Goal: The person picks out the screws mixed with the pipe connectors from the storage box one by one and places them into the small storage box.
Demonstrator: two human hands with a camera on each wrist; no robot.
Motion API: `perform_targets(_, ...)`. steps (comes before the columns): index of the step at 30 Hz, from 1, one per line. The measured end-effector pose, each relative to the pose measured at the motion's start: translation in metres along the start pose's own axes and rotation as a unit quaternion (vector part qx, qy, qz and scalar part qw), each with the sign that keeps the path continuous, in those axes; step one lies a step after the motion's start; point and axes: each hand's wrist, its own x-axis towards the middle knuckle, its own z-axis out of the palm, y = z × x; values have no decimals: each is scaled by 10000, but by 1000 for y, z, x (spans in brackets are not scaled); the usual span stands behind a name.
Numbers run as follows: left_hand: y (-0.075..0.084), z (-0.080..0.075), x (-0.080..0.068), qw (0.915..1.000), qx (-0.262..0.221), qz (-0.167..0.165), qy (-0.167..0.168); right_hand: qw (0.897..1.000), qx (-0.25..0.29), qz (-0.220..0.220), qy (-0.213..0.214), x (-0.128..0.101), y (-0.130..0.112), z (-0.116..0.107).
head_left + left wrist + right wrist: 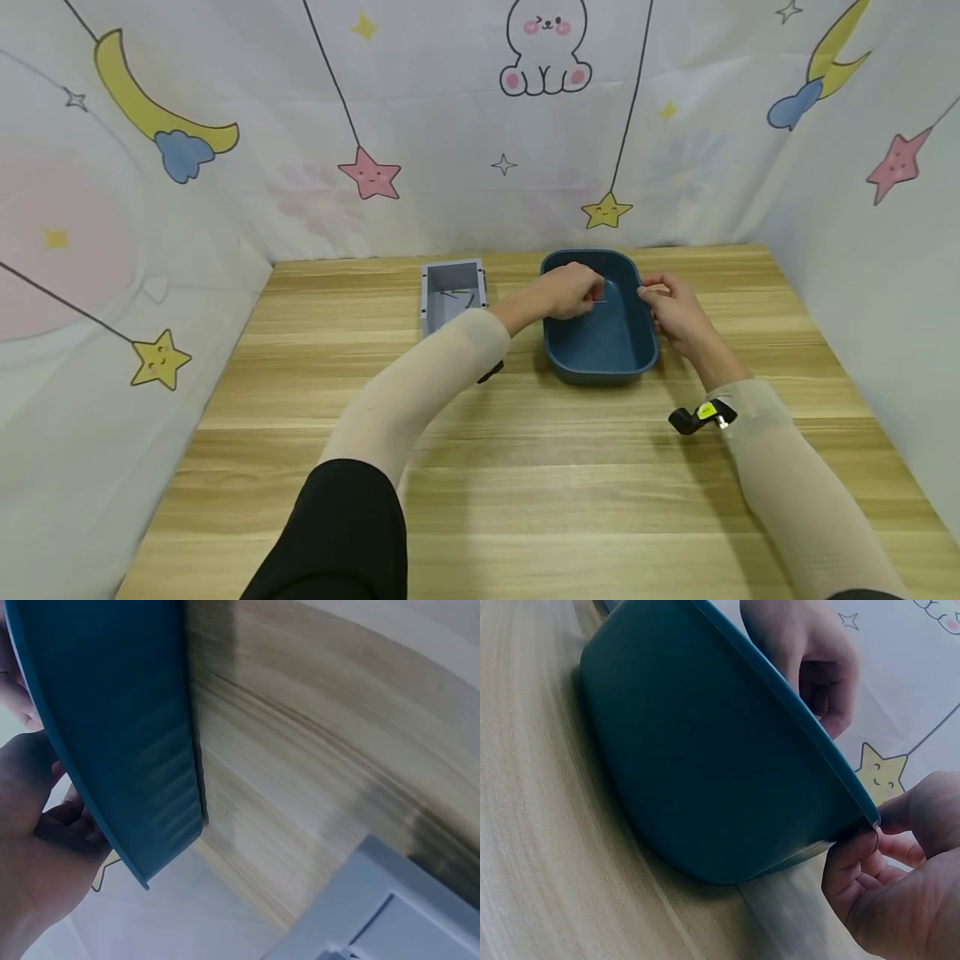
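A deep dark-blue plastic basin (600, 350) stands at the back of the table. My left hand (573, 290) reaches over its left rim with curled fingers. A thin, light, straight piece (601, 302) sticks out at those fingertips; its kind is too small to make out. In the left wrist view the basin's wall (120, 712) covers part of the fingers. At the basin's right side, my right hand (673, 315) pinches the rim between thumb and fingers, as the right wrist view shows at the rim's corner (871, 814).
Left of the basin stands a small grey box (424, 292) with several thin dark pieces (470, 300) inside. My left forearm crosses its front. A black device (701, 415) is strapped at the right wrist. Patterned cloth (450, 125) hangs behind the wooden table (337, 333).
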Motion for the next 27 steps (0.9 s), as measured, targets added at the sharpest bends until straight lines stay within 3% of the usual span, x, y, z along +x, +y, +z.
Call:
perform_targets(14, -1, -5, -14, 9984, -508, 236, -83, 10000, 45, -71, 23, -3, 1, -1)
perform_targets(27, -9, -10, -23, 9981, -610, 101, 46, 9999, -10, -116, 17, -4, -1, 3)
